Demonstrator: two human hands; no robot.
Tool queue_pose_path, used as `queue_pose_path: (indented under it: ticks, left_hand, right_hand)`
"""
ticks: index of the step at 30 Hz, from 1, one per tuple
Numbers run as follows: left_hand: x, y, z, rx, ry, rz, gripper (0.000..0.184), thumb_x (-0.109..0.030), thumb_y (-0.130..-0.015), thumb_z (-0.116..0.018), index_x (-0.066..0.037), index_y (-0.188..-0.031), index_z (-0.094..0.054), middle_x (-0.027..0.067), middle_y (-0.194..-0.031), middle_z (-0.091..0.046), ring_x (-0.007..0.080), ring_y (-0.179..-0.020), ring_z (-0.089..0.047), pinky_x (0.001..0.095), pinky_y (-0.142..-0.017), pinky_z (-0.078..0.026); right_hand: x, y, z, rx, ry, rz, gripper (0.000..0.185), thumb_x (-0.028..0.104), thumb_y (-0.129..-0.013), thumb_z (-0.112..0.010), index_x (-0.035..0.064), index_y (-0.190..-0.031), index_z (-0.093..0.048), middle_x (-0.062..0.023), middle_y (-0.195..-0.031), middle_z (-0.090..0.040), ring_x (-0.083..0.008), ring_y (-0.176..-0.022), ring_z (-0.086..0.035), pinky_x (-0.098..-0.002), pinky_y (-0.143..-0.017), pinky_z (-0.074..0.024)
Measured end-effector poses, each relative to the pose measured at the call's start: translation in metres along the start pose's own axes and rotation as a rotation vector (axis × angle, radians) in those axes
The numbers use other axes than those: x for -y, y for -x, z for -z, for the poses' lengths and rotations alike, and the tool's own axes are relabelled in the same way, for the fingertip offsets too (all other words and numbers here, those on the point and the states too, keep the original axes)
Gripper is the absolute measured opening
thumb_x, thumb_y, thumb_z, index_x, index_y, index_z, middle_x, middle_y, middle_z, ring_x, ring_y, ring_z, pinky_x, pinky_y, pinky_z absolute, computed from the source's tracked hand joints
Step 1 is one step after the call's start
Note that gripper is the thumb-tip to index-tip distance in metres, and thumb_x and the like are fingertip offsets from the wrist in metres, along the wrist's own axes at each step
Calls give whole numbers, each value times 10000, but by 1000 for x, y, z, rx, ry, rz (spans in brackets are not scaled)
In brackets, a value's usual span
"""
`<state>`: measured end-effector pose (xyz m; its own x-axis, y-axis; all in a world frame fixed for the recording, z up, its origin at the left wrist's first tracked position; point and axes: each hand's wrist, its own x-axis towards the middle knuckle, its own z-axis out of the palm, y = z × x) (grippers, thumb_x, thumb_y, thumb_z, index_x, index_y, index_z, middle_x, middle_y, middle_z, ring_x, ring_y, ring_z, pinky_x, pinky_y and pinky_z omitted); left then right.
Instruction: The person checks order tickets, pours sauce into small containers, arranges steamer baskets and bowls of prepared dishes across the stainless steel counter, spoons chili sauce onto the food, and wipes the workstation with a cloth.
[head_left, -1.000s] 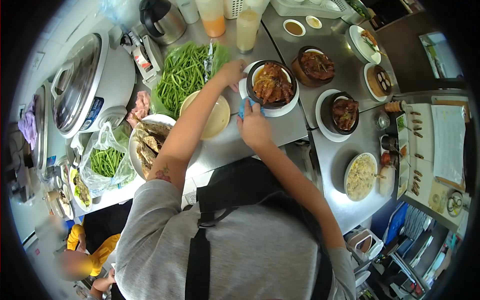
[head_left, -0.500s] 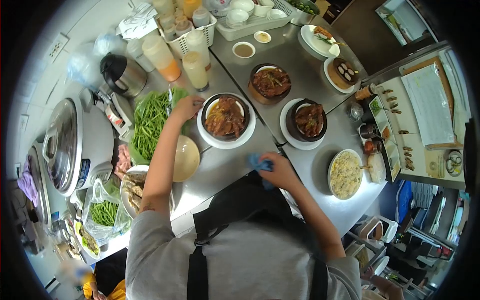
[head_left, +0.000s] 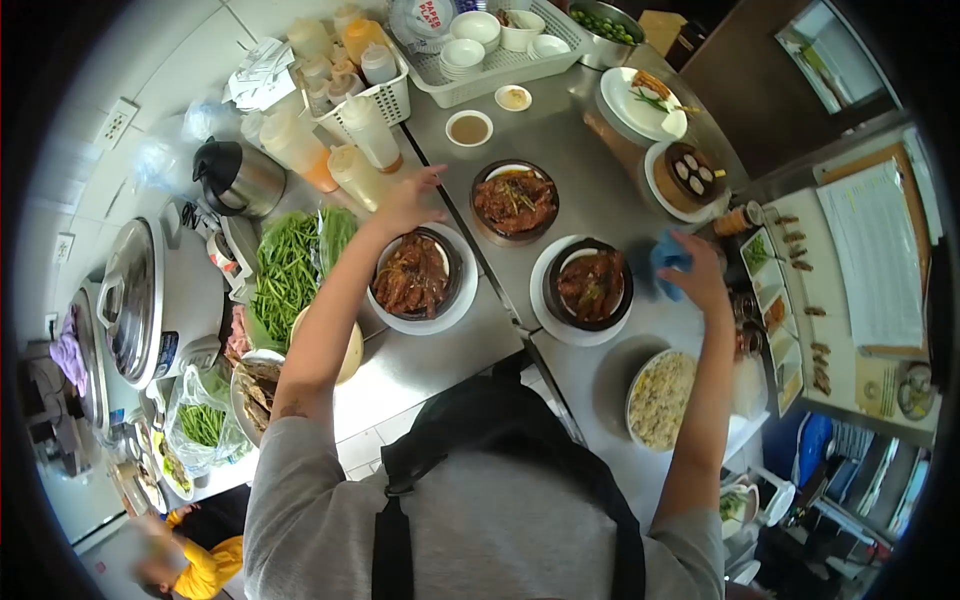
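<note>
My left hand (head_left: pixel 410 203) is open with its fingers spread, just above a dark bowl of braised meat (head_left: pixel 412 277) on a white plate (head_left: pixel 466 290). My right hand (head_left: pixel 699 272) grips a blue cloth (head_left: pixel 668 262) at the right, beyond a second dark bowl of meat (head_left: pixel 590 287) on its white plate (head_left: pixel 545 310). Behind these stands a third bowl of meat (head_left: pixel 514 203) with no plate under it. Below my right forearm, a bowl of fried rice (head_left: pixel 658 400) is partly covered by the arm.
Green beans (head_left: pixel 288 265), a steel jug (head_left: pixel 240 178) and a large cooker (head_left: pixel 150 290) stand left. Squeeze bottles (head_left: pixel 355 180) and a white rack (head_left: pixel 480 85) are at the back. Seasoning jars (head_left: pixel 740 218) stand right. A person in yellow (head_left: pixel 215 568) is at lower left.
My right hand has moved right with the blue cloth, from the front of the counter to beyond the second plated bowl. My left hand has come away from the first plate, fingers spreading.
</note>
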<state>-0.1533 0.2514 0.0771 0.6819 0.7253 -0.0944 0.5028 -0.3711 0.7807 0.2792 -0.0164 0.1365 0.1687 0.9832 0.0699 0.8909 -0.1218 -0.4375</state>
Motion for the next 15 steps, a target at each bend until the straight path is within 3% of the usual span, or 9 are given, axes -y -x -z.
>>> queue_pose_path:
  ticks: [2,4,6,9,13,15]
  left_hand:
    - [19,-24,-18,103,22,-25,976,-172,-622,-857,-56,-1449,-350,188,-1302,-548,286,-1217,-521,409,-1013,-430]
    - [21,-42,-31,156,8,4,1038,-190,-572,-882,-10,-1437,-338,204,-1309,-544,307,-1218,-522,397,-1025,-425]
    - [13,-49,-42,195,-34,14,1085,-208,-528,-902,24,-1424,-336,219,-1309,-542,319,-1217,-525,384,-1033,-421]
    - [-11,-55,-42,216,-105,-13,1130,-233,-476,-925,50,-1404,-347,237,-1296,-547,322,-1208,-535,366,-1031,-420]
    - [-12,-53,-44,176,-80,-34,1168,-263,-420,-946,61,-1384,-370,233,-1264,-572,324,-1172,-563,365,-1002,-439]
    - [-13,-50,-43,168,-1,-19,1156,-263,-421,-945,62,-1376,-381,230,-1248,-583,322,-1162,-571,363,-988,-449]
  right_hand:
    - [29,-37,-22,23,-193,-33,803,142,-674,-802,100,-1404,-470,-211,-1348,-521,-323,-1244,-505,-396,-1043,-388]
    - [64,-66,-55,113,-445,9,990,162,-635,-829,123,-1486,-325,-226,-1391,-475,-351,-1297,-456,-406,-1089,-343]
    - [91,-86,-87,195,-394,56,1246,171,-568,-870,160,-1541,-91,-237,-1427,-427,-394,-1331,-404,-422,-1123,-305]
    - [109,-102,-119,305,-225,67,1405,154,-484,-913,187,-1535,19,-245,-1478,-348,-382,-1376,-340,-406,-1128,-309]
    - [128,-113,-119,293,-364,-4,1401,109,-482,-903,216,-1534,15,-230,-1412,-447,-388,-1301,-444,-424,-1084,-384]
    - [122,-118,-121,234,-387,77,1374,97,-484,-902,225,-1535,-25,-217,-1388,-481,-387,-1261,-486,-432,-1050,-421]
